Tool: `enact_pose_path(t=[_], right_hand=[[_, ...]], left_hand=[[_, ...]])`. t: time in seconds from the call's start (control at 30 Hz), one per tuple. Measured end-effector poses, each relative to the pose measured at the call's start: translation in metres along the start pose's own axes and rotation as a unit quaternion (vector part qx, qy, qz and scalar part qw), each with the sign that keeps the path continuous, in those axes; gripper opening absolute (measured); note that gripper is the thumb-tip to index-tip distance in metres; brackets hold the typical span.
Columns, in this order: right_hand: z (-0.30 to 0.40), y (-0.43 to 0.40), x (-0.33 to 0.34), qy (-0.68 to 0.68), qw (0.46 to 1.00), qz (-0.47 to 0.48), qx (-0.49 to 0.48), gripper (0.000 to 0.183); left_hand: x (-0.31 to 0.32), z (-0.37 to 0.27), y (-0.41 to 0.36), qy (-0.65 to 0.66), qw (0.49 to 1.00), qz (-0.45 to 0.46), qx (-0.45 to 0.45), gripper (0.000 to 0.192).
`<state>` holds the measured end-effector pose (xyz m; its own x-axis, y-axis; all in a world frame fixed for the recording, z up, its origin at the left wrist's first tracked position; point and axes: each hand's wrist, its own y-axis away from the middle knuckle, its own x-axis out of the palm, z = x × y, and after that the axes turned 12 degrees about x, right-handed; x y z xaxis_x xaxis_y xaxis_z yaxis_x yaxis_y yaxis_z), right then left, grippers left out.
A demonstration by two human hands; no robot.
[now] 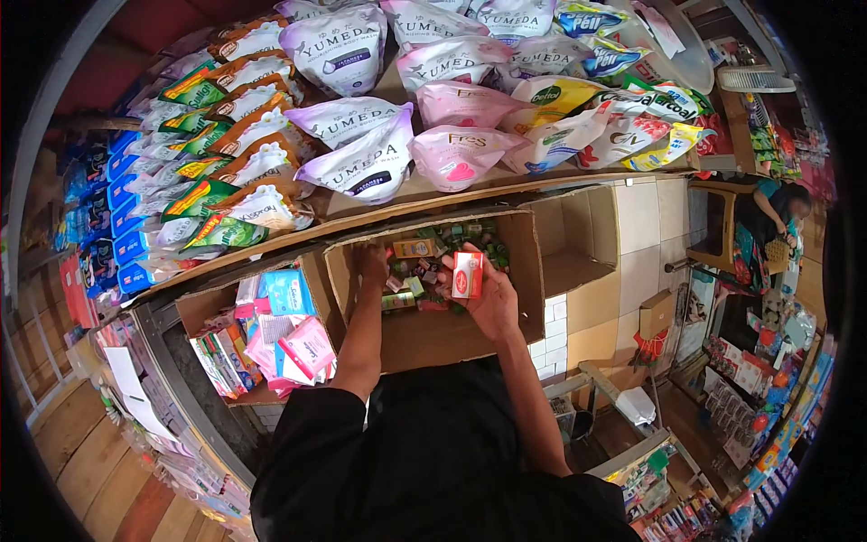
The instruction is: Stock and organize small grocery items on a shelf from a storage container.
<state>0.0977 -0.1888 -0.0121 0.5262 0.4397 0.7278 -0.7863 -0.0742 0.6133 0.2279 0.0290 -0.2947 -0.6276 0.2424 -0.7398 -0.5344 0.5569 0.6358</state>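
A small red and white soap box (467,274) lies in my right hand (494,300), over the right part of an open cardboard box (447,344). My left hand (370,263) reaches into the left side of the same box, beside a pinkish-red item; its fingers are shaded, and I cannot tell whether they grip it. Inside the box lie an orange and yellow carton (414,248), a green and cream carton (398,301) and several small green bottles (498,254).
A shelf edge (406,211) with rows of refill pouches (359,159) runs beyond the box. At left stands a carton of pink and blue packs (288,291); at right, another cardboard box (576,264). A person (772,210) sits far right near a chair (711,257).
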Motion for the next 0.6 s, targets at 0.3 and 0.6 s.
enact_pose_path(t=[0.3, 0.6], right_hand=[[-0.002, 0.000, 0.045, 0.020, 0.997, 0.064, 0.023, 0.059], [0.008, 0.017, 0.008, 0.029, 0.999, 0.001, -0.021, 0.057]], left_hand=[[0.064, 0.082, 0.038, -0.143, 0.965, -0.217, 0.026, 0.032], [-0.073, -0.062, 0.101, 0.696, 0.693, -0.118, -0.146, 0.029]])
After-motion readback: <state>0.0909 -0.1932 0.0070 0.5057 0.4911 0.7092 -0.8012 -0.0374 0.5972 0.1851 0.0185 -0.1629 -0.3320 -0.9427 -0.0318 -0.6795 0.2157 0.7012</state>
